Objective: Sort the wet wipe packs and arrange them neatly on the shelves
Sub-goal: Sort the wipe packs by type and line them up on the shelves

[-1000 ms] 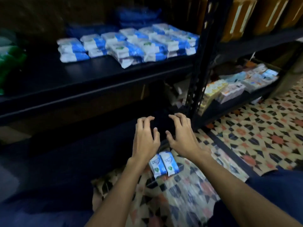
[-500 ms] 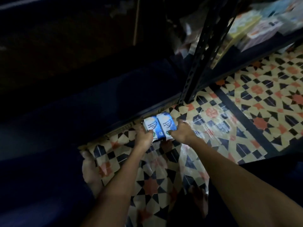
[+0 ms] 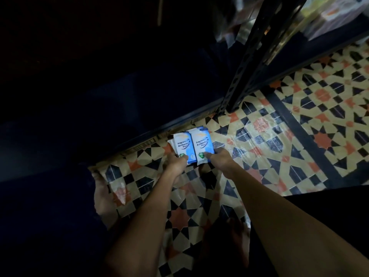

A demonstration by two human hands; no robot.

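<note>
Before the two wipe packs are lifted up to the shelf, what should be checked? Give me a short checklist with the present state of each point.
1. Left hand grips the left pack: ok.
2. Right hand grips the right pack: ok.
3. Packs side by side, labels facing up: ok.
4. More packs stacked beneath these two: white edges show there, count cannot tell.
5. Shelf post clear of the hands: ok, it stands to the right.
6. Free spot on the shelf: cannot tell, too dark.
</note>
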